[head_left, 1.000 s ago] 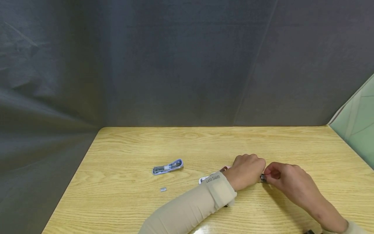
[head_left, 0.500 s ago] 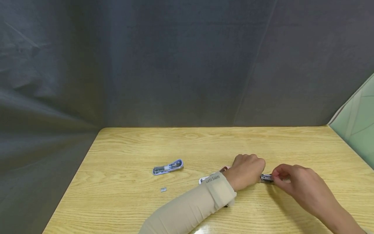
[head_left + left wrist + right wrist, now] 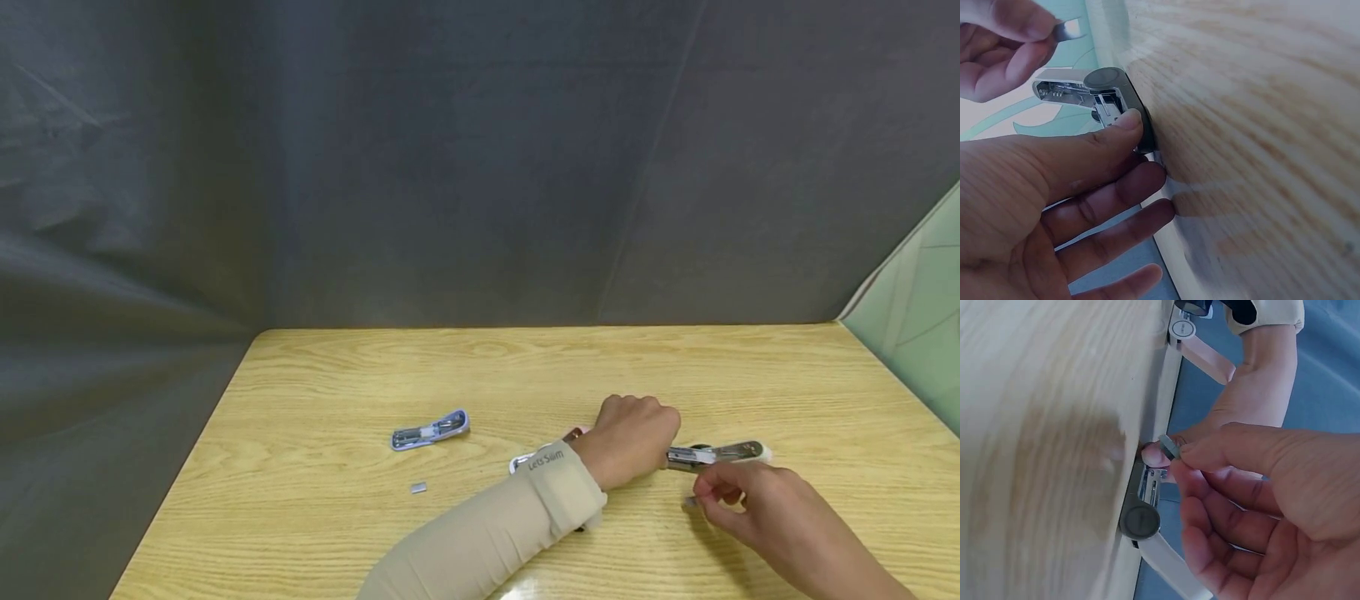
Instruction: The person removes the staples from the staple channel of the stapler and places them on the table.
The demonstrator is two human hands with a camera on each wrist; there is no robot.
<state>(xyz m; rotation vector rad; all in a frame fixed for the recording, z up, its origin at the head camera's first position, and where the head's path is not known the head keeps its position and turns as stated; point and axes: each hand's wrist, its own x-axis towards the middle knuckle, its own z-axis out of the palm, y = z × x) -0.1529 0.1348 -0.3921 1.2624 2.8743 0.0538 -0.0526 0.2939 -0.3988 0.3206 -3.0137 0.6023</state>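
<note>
My left hand [image 3: 630,437] holds a grey-and-white stapler [image 3: 738,451] by one end against the table, thumb over its metal magazine and index finger below. The stapler's top arm is swung open, as the left wrist view shows at its round hinge [image 3: 1104,78]. In front of the stapler, my right hand [image 3: 772,508] pinches a short strip of staples [image 3: 690,502] between thumb and index finger. In the right wrist view that strip [image 3: 1168,447] is apart from the magazine. The stapler's held end is hidden by the left hand in the head view.
A lilac-blue stapler [image 3: 430,431] lies opened on the table's left half, with a small strip of staples [image 3: 418,487] in front of it. Another stapler, with a pink arm [image 3: 1207,357], is partly hidden behind the left forearm. A dark curtain [image 3: 450,167] stands behind the table [image 3: 337,533].
My right hand has moved away from the stapler's magazine, right and then toward me, with the strip of staples now showing in its fingertips. The stapler's open arm has come into sight. My left hand stays.
</note>
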